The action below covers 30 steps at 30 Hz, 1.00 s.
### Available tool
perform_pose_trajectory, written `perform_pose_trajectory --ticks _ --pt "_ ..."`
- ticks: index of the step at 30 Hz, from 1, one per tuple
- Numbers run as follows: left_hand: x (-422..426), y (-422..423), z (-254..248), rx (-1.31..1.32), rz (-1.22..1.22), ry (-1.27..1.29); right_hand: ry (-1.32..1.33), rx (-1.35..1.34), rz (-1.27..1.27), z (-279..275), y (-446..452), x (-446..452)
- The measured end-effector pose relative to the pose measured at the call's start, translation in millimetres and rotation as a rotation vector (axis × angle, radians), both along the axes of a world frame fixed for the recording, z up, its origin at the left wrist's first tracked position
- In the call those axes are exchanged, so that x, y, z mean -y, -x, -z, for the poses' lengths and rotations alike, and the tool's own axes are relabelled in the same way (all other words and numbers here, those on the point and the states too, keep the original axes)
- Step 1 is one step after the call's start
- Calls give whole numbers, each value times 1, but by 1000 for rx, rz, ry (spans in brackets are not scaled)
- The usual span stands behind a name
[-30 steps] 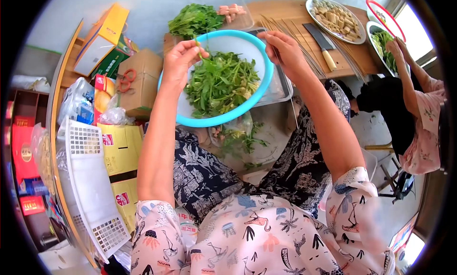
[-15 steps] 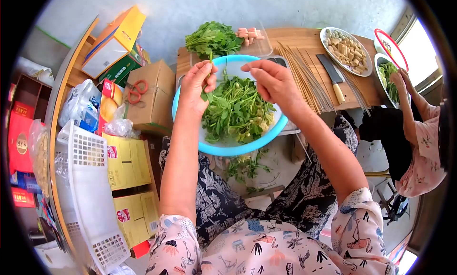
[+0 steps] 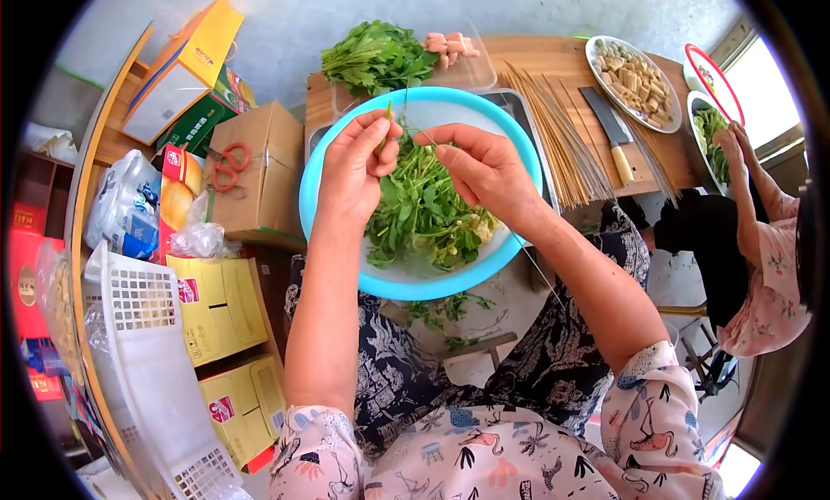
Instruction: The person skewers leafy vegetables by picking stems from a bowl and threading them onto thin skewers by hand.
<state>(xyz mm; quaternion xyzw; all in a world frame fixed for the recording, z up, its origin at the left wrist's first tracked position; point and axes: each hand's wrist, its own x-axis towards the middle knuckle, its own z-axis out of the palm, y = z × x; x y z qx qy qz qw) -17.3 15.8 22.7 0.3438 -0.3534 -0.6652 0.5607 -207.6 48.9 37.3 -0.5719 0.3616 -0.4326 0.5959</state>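
My left hand is closed round a green stem whose tip points up between thumb and fingers. My right hand pinches a thin skewer; its tip reaches toward the stem, and its rear end sticks out below my right wrist. Both hands are above a blue-rimmed basin, a short gap apart. Loose leafy greens lie inside the basin, partly hidden by my hands.
Behind the basin are more greens and pink pieces. Skewers, a cleaver and a food plate lie rightward. A co-worker's hands are at far right. Scissors rest on a carton at left.
My right hand has come closer to my left hand, and the skewer with it. The stem has moved from over the basin's far left into an upright hold. The camera view has shifted.
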Motion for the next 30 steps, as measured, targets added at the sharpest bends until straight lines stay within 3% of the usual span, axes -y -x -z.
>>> perform_pose_trajectory --ticks 30 --pt "-2 3 2 -43 94 2 27 -131 -34 0 1 1"
